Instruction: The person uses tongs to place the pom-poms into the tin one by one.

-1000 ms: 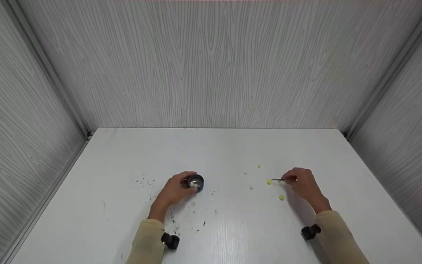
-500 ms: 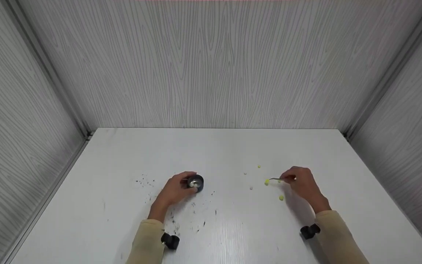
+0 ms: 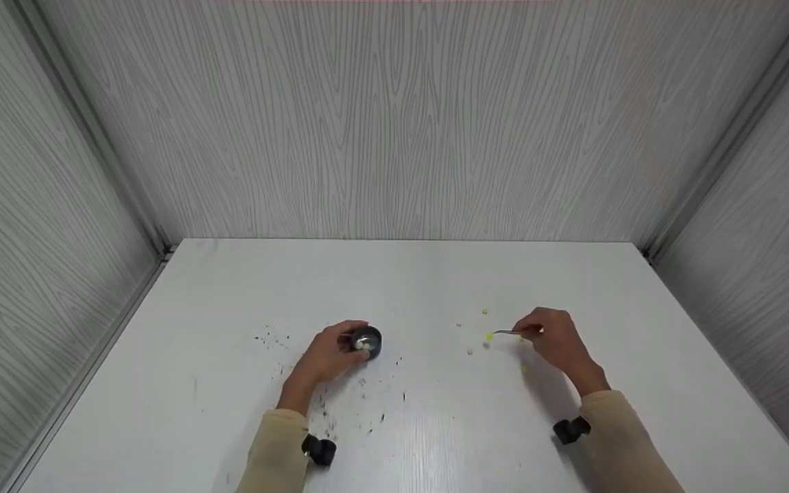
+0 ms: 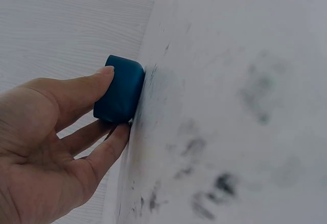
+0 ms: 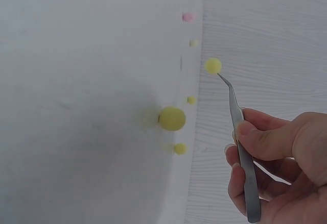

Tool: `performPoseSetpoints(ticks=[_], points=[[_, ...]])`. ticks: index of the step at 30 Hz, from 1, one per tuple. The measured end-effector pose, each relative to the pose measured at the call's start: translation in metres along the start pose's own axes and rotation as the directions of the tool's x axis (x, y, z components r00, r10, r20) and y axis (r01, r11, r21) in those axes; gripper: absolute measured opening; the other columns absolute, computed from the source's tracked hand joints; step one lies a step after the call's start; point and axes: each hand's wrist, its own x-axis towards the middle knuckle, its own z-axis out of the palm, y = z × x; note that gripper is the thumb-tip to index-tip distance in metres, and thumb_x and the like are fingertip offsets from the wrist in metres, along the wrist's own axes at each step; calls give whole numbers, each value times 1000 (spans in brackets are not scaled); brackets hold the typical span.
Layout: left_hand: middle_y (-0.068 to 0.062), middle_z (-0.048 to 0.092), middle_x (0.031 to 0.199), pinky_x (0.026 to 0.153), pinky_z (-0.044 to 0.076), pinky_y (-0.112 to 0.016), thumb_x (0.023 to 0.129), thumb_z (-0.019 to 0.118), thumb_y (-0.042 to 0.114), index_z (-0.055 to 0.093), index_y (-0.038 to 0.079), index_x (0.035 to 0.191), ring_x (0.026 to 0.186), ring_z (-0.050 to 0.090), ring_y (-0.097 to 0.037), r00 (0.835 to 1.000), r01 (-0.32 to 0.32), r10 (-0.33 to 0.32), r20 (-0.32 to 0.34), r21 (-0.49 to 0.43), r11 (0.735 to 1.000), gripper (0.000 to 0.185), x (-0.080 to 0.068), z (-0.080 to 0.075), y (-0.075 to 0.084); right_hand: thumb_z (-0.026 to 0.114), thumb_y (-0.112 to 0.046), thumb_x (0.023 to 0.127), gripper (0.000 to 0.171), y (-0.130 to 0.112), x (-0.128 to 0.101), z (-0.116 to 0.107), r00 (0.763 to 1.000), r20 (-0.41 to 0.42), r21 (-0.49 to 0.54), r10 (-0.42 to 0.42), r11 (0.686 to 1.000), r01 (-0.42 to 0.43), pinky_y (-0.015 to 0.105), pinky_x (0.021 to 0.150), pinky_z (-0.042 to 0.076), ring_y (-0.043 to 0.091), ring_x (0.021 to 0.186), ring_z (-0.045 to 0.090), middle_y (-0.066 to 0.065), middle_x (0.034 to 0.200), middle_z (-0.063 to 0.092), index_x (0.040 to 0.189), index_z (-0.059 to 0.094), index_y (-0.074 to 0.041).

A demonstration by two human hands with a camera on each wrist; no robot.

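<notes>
My left hand grips a small round cup, thumb on one side and fingers on the other. Its outer wall looks teal-blue in the left wrist view, and the head view shows several white balls inside. In my right hand is a pair of silver bent-tip tweezers, pinched between thumb and fingers. A small yellow ball sits at the tweezers' tip, raised off the tabletop. Below it on the table lie a larger yellow ball and smaller yellow balls.
A pink ball and a pale ball lie on the white table. Black specks and smudges mark the surface around the left hand. Wood-grain panels enclose the back and both sides.
My right hand has moved left and slightly away from me, taking the tweezers and the yellow ball with it; the ball has come up off the table. The left hand and cup stay put.
</notes>
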Motion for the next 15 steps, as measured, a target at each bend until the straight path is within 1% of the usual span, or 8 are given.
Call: performPoseSetpoints(ticks=[4,11,15], points=[[-20,62,142,111,47,-57,93,75,8,58,7,144,129,61,-40,1000,-20,20,0,7,1000,54,-1,0,0,70,14,87,19,-6,4,4,1000,6,-9,-13,1000,13,36,73,60,28,84,71,11,85,74,88,82,-2],[-18,61,143,112,48,-54,93,75,7,58,8,144,130,61,-38,1000,-10,10,-5,-19,1000,54,-1,1,0,71,14,86,19,-15,11,13,999,13,8,-30,1000,30,40,74,61,28,84,71,12,85,74,87,82,-1],[-19,61,143,112,47,-55,93,75,7,58,7,144,130,61,-39,1000,-18,18,-3,-16,1000,54,-1,0,-1,71,15,85,21,-23,16,18,999,14,21,-36,999,36,39,74,61,27,83,71,12,84,75,86,82,-2]])
